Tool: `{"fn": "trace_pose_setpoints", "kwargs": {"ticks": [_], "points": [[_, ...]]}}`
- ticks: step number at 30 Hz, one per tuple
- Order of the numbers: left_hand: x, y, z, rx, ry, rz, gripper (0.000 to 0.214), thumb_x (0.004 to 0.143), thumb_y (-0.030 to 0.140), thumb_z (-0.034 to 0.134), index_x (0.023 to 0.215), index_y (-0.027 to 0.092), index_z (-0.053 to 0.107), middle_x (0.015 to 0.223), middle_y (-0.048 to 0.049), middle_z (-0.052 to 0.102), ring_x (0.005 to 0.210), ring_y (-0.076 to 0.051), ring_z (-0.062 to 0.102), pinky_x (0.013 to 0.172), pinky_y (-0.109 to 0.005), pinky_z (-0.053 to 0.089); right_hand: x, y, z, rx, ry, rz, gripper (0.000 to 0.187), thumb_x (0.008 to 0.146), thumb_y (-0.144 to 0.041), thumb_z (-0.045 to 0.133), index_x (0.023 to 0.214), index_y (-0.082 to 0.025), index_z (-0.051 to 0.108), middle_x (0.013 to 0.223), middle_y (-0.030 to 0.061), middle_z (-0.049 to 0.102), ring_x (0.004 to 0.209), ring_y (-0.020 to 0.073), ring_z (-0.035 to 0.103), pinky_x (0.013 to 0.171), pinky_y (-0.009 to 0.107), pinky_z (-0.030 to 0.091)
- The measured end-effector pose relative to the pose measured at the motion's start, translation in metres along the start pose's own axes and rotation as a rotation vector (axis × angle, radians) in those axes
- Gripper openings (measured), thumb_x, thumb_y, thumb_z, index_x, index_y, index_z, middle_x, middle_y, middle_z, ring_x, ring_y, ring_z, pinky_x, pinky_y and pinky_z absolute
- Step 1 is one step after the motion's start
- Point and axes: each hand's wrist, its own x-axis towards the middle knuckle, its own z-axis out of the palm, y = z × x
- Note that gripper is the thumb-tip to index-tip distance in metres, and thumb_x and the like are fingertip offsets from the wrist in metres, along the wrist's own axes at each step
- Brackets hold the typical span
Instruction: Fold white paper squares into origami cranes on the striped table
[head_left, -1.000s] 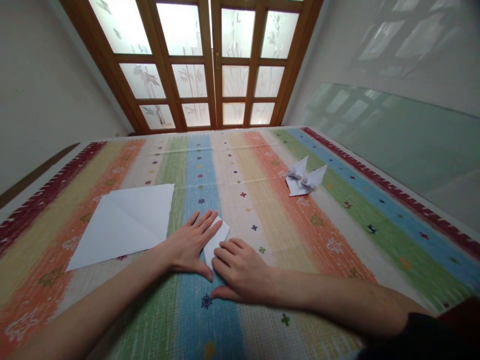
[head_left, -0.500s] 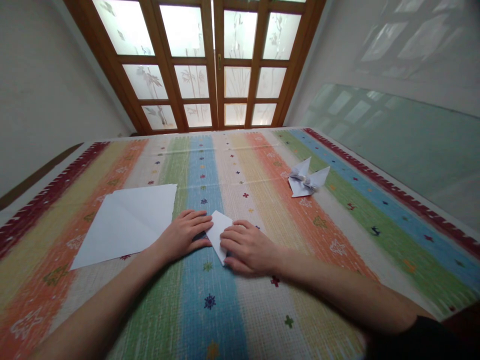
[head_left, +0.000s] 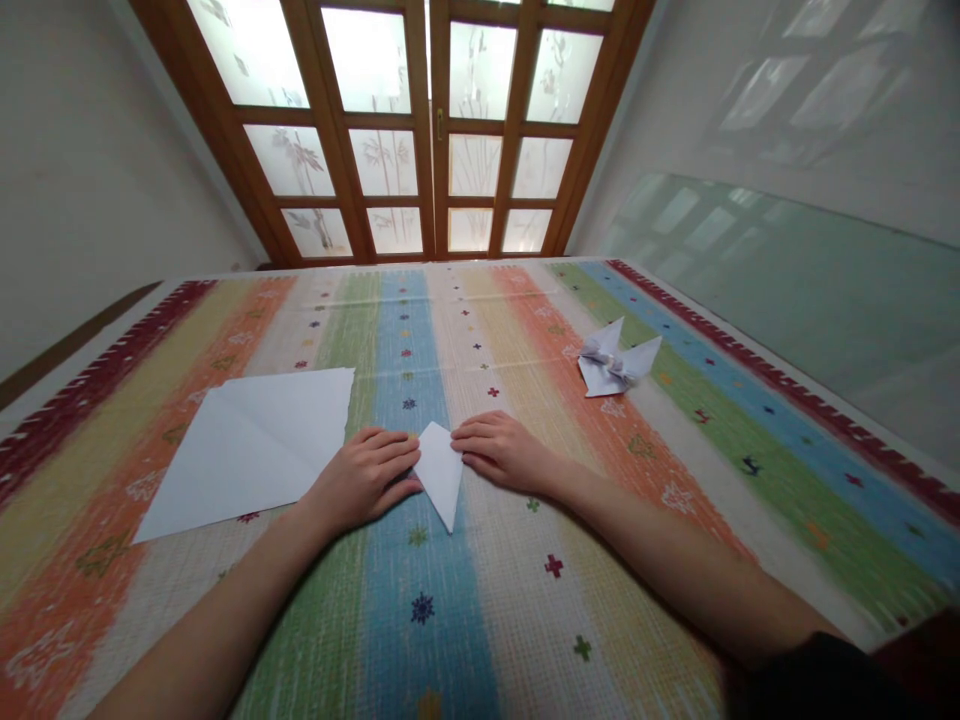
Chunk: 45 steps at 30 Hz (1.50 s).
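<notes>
A small white folded paper [head_left: 440, 472], kite-shaped with its point toward me, lies on the blue stripe of the striped cloth [head_left: 480, 620]. My left hand [head_left: 365, 478] rests palm down at its left edge, fingers together and curled, with thumb and fingertips against the paper's left corner. My right hand [head_left: 501, 452] lies on the other side, its bent fingertips pressed on the paper's upper right edge. Both forearms reach in from the bottom of the view.
A large white sheet [head_left: 251, 445] with a diagonal crease lies flat to the left of my left hand. A finished folded paper figure [head_left: 616, 360] stands at the right on the cloth. Wooden glazed doors [head_left: 435, 120] close the far end; a glass panel [head_left: 810, 290] leans at the right.
My right hand has slid off the top of the paper to its upper right edge. The paper has turned so its point faces me, and my left hand now sits at its left corner.
</notes>
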Motion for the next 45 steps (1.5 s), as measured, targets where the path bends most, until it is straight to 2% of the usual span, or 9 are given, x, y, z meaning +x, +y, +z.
{"fn": "trace_pose_setpoints", "kwargs": {"ticks": [7,13,17,23,29,32,36,41,45], "points": [[-0.001,0.001,-0.001,-0.055,0.010,-0.032,0.036,0.097,0.045,0.049,0.108,0.018,0.070,0.114,-0.0104,0.073,0.107,-0.026,0.067,0.089,-0.044,0.050,0.004,-0.001,0.003,-0.010,0.058,0.005,0.023,0.098,-0.026,0.049,0.098,-0.016,0.070,0.105,0.0089,0.073,0.100,0.0194,0.064,0.089,0.037,0.047],[-0.001,-0.001,0.002,-0.087,0.028,-0.045,0.038,0.094,0.050,0.054,0.108,0.018,0.070,0.113,-0.0110,0.073,0.104,-0.025,0.068,0.089,-0.043,0.051,0.004,-0.001,0.008,-0.158,0.081,-0.052,0.021,0.097,-0.017,0.047,0.091,-0.015,0.067,0.096,0.0075,0.073,0.088,0.0182,0.063,0.081,0.033,0.044],[-0.002,-0.004,0.007,-0.102,0.095,-0.032,0.037,0.092,0.050,0.057,0.105,0.018,0.071,0.109,-0.0104,0.074,0.099,-0.026,0.068,0.085,-0.044,0.052,0.004,-0.004,0.007,-0.226,0.050,0.034,0.021,0.097,-0.018,0.047,0.086,-0.015,0.065,0.090,0.0080,0.070,0.083,0.0188,0.059,0.077,0.033,0.039],[0.003,0.000,0.011,-0.121,0.148,-0.177,0.022,0.095,0.031,0.055,0.088,0.021,0.073,0.094,-0.0046,0.075,0.086,-0.021,0.064,0.080,-0.038,0.049,0.010,-0.011,0.005,-0.115,0.058,0.250,0.017,0.095,-0.022,0.051,0.086,-0.015,0.064,0.094,0.0089,0.066,0.086,0.0200,0.056,0.081,0.034,0.038],[0.011,0.003,0.009,-0.169,0.108,-0.394,0.016,0.088,0.025,0.065,0.074,0.018,0.071,0.080,-0.0039,0.068,0.079,-0.020,0.059,0.076,-0.035,0.047,0.014,-0.011,0.004,0.035,0.061,0.420,0.014,0.091,-0.023,0.059,0.081,-0.016,0.065,0.090,0.0069,0.064,0.087,0.0195,0.056,0.081,0.033,0.039],[0.011,0.002,0.009,-0.212,0.091,-0.439,0.012,0.086,0.024,0.068,0.075,0.019,0.072,0.078,-0.0031,0.066,0.079,-0.020,0.058,0.075,-0.033,0.045,0.013,-0.009,0.003,0.091,0.068,0.403,0.009,0.088,-0.022,0.064,0.081,-0.017,0.067,0.092,0.0060,0.064,0.089,0.0189,0.057,0.082,0.033,0.039],[0.008,0.000,0.010,-0.201,0.085,-0.373,0.010,0.087,0.023,0.067,0.079,0.019,0.073,0.078,-0.0030,0.067,0.077,-0.019,0.059,0.074,-0.033,0.044,0.010,-0.007,0.002,0.099,0.062,0.315,0.004,0.086,-0.017,0.067,0.082,-0.017,0.069,0.091,0.0055,0.066,0.089,0.0182,0.058,0.083,0.033,0.037],[0.005,0.000,0.010,-0.220,0.079,-0.333,0.010,0.088,0.023,0.066,0.081,0.020,0.072,0.079,-0.0028,0.068,0.078,-0.019,0.059,0.075,-0.032,0.043,0.012,-0.006,-0.001,0.134,0.038,0.353,0.007,0.084,-0.015,0.068,0.078,-0.016,0.070,0.081,0.0040,0.066,0.081,0.0162,0.058,0.077,0.030,0.038],[0.008,0.001,0.009,-0.218,0.045,-0.371,0.012,0.089,0.024,0.064,0.080,0.020,0.070,0.078,-0.0027,0.067,0.079,-0.019,0.058,0.075,-0.033,0.043,0.015,-0.006,-0.004,0.184,0.005,0.362,0.014,0.087,-0.022,0.067,0.075,-0.017,0.070,0.078,0.0030,0.066,0.076,0.0145,0.058,0.075,0.028,0.038]]}}
